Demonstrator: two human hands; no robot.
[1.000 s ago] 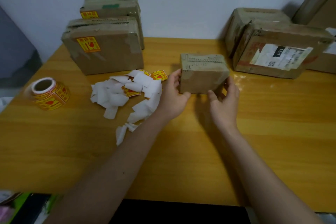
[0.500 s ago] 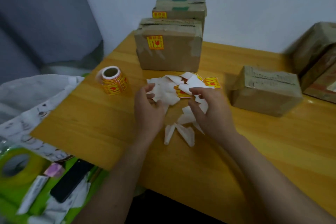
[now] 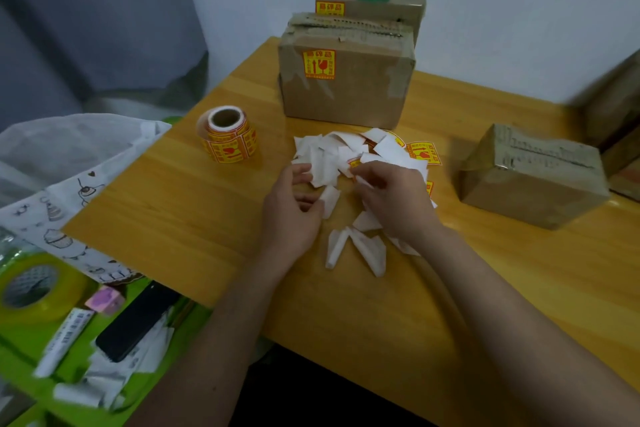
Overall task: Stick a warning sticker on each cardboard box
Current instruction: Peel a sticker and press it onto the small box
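head view: both hands low over a heap of white backing scraps [image 3: 332,159] on the wooden table [image 3: 194,218]. left hand [image 3: 292,210] half curled, fingers loose, touching one scrap edge; grip unclear. right hand [image 3: 391,198] pinching a small white piece at its fingertips, possibly a sticker backing. loose warning sticker [image 3: 423,152] just beyond the right hand. sticker roll [image 3: 228,135] beyond and left of the left hand. stickered box [image 3: 346,76] straight ahead of both hands, second stickered box [image 3: 372,2] behind it. unlabelled box [image 3: 530,177] right of the right hand, well apart.
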